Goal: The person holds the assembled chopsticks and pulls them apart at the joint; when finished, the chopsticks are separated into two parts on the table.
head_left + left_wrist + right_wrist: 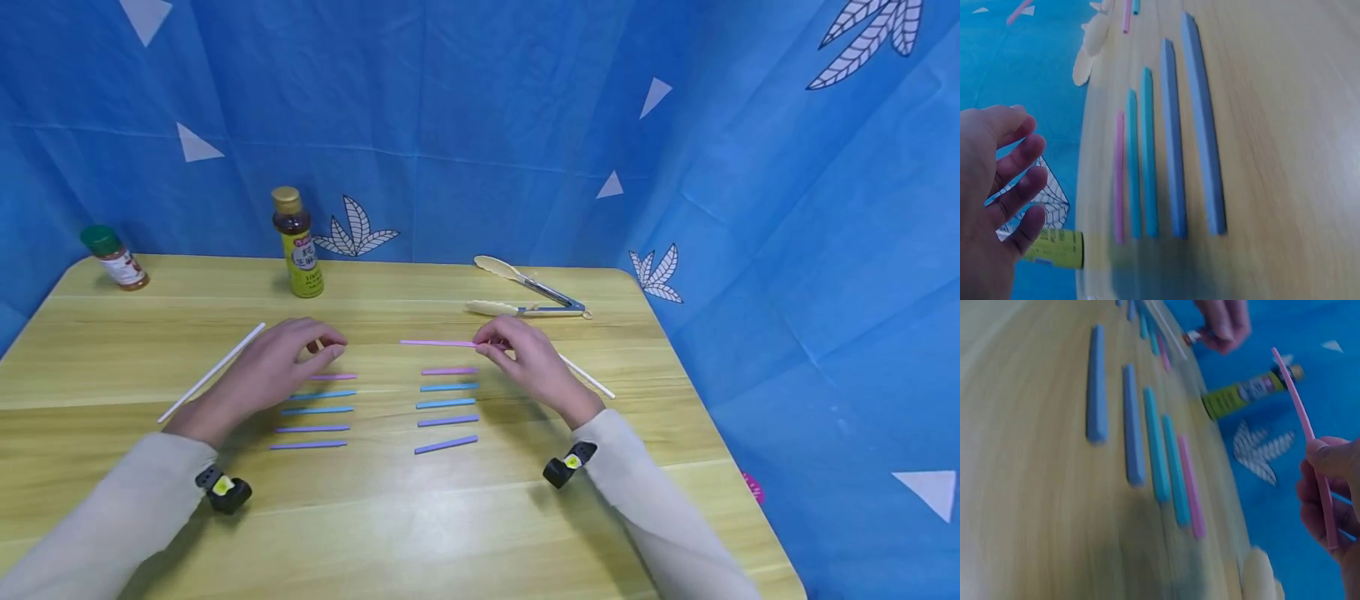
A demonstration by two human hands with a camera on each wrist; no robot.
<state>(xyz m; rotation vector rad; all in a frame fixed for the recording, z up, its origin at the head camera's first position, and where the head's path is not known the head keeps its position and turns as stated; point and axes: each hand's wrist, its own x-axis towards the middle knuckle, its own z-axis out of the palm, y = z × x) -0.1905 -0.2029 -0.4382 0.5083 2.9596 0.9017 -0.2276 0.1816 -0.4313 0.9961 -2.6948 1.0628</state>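
My right hand (525,358) pinches a long pink stick (437,342) near one end, between thumb and fingers. The stick points left and is raised off the table in the right wrist view. My left hand (273,367) hovers above the left row of short sticks, its fingers loosely bent and holding nothing. That row has a pink stick (334,377), blue sticks (318,410) and purple sticks (309,445), lying roughly parallel. A matching row to the right has a pink stick (450,372), blue sticks (446,403) and purple sticks (446,445).
A white stick (212,372) lies slanted beside my left forearm, another white stick (587,376) behind my right wrist. Along the back stand a green-capped jar (116,260) and a yellow-labelled bottle (302,254). Opened tongs (551,310) lie at back right. Blue cloth (480,125) hangs behind.
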